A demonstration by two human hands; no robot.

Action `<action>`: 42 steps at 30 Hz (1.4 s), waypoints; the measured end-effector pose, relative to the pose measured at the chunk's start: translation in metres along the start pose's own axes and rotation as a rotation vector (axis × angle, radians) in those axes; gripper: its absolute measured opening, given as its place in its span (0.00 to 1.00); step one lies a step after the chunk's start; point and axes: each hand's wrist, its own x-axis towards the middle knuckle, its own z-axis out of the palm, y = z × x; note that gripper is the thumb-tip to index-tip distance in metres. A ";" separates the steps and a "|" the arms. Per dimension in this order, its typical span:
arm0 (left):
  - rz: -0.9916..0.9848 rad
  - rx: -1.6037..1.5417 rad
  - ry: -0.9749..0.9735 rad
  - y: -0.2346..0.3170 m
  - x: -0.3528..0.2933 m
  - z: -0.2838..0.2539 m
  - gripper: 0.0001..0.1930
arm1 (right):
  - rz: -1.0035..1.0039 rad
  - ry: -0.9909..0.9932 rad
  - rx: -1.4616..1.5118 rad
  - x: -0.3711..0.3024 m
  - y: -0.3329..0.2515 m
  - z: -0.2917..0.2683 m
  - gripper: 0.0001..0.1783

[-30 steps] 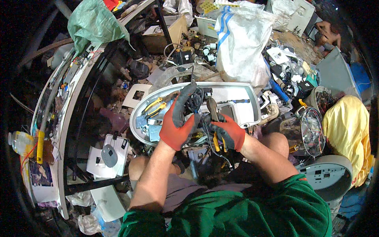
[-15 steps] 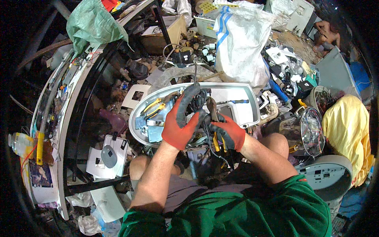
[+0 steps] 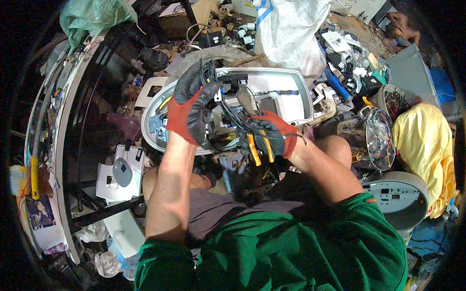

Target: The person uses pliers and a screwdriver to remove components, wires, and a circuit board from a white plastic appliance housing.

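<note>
My left hand, in a red and dark grey glove, is closed around a bundle of black cables. A small pale connector shows beside its thumb. The cables run down to my right hand, gloved alike, which grips yellow-handled pliers. The handles point down toward me, and the worn, brownish head sticks up above the fist. One loose cable end passes across the right wrist. Both hands are over the near side of an oval grey-white casing, which holds parts and a blue-handled screwdriver.
On the left stands a dark metal frame with a long pale panel. A white sack rises behind the casing, with scrap electronics to its right. At right are a yellow sack and a round grey housing. Another person is far right.
My left hand has turned, moving left and up with the cable bundle. My right hand keeps the pliers and is now slightly higher and further left. The view has shifted, so surroundings sit higher.
</note>
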 end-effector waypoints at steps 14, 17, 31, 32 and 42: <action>-0.002 -0.124 -0.141 0.010 -0.002 -0.008 0.30 | 0.257 -0.060 0.299 0.008 0.001 -0.005 0.18; -0.023 -0.137 -0.233 0.014 -0.005 -0.005 0.35 | 0.284 -0.072 0.455 0.010 0.004 -0.004 0.17; 0.112 0.406 -0.306 -0.001 -0.009 -0.008 0.42 | -0.161 0.380 -0.073 0.020 -0.021 0.007 0.15; 0.116 0.443 -0.314 -0.002 -0.009 -0.007 0.42 | -0.194 0.409 -0.231 0.016 -0.024 0.008 0.17; 0.036 0.233 -0.263 -0.004 -0.008 -0.007 0.39 | -0.009 0.238 0.365 0.028 -0.027 0.014 0.16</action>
